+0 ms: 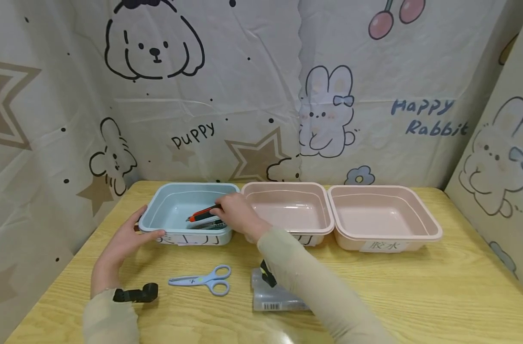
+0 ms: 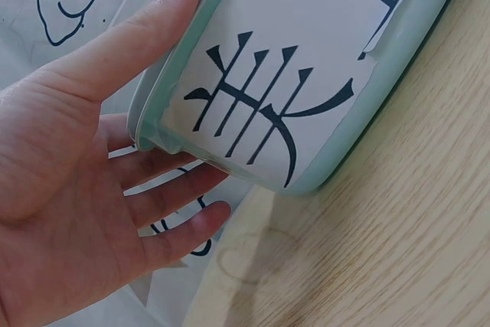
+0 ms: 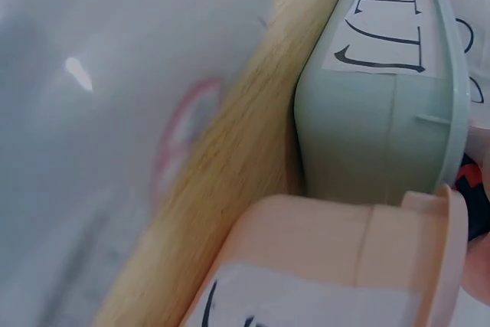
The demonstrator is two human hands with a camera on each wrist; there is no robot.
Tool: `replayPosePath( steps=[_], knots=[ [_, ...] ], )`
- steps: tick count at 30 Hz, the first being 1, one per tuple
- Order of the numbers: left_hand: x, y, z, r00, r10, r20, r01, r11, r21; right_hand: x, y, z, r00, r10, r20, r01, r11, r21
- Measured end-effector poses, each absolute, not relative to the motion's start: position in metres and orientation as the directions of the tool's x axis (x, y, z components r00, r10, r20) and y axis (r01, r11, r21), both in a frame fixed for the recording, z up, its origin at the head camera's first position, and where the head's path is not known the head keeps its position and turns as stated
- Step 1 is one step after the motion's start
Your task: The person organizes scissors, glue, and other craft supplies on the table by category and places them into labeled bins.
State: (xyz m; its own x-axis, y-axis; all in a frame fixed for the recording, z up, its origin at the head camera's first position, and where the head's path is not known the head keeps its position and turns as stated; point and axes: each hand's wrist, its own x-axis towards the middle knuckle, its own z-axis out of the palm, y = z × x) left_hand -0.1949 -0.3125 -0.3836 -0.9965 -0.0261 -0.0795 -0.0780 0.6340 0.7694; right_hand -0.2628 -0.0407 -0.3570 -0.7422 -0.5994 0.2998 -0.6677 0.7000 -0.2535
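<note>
My right hand (image 1: 240,215) reaches over the front of a light blue bin (image 1: 164,208) and grips a red and black utility knife (image 1: 197,216), its tip pointing left. Under it, more slim cutters (image 1: 207,224) lie in the bin, partly hidden by the hand. At the bin's left front corner, my left hand (image 1: 121,239) holds the rim, thumb on the front and fingers round the left end. The left wrist view shows that thumb (image 2: 145,32) at the rim, near a white label (image 2: 268,89) with black characters.
Two pink bins (image 1: 287,210) (image 1: 379,215) stand in a row to the right of the blue one. Blue scissors (image 1: 207,279) lie in front on the wooden table (image 1: 416,291). A clear plastic-wrapped roll (image 1: 278,300) sits under my right forearm. Printed cloth (image 1: 253,95) hangs behind.
</note>
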Motion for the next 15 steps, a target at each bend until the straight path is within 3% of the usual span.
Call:
replayPosePath(
  steps=[10,15],
  knots=[
    [-0.194,-0.314,-0.385,-0.997,-0.024,-0.07,-0.069,0.637,0.767,-0.266,-0.065,-0.363,-0.756,-0.611,0.236,-0.634,0.773,-0.028],
    [-0.195,-0.314,-0.384,-0.997,-0.03,-0.076,-0.078,0.626,0.776,-0.266,-0.069,-0.362,-0.76,-0.619,0.197,-0.637,0.77,-0.039]
  ],
)
